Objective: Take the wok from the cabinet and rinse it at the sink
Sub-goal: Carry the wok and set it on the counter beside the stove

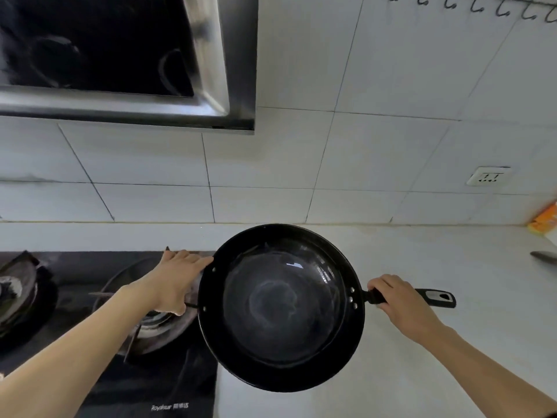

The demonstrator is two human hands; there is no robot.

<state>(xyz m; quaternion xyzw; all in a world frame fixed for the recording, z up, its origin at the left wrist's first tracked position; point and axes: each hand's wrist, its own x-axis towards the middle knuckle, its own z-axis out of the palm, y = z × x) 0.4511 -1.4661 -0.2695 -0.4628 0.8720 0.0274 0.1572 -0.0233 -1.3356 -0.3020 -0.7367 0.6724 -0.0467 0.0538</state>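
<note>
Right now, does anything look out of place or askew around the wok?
Nothing looks spilled or damaged. The wok, held by both hands, straddles the stove edge and white counter. One thing to mind: a knife tip pokes in at the counter's far right.

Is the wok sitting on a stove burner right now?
No, the wok is held over the counter edge, right hand on its handle, left hand at its rim.

The round black metal wok [281, 307] sat at the centre, over the white stone counter [422, 372]. The black glass gas stove [126, 384] lay at nine o'clock, the steel range hood [126, 113] at eleven, the white wall socket [487, 176] at two, and an orange box [545, 220] at three.
</note>
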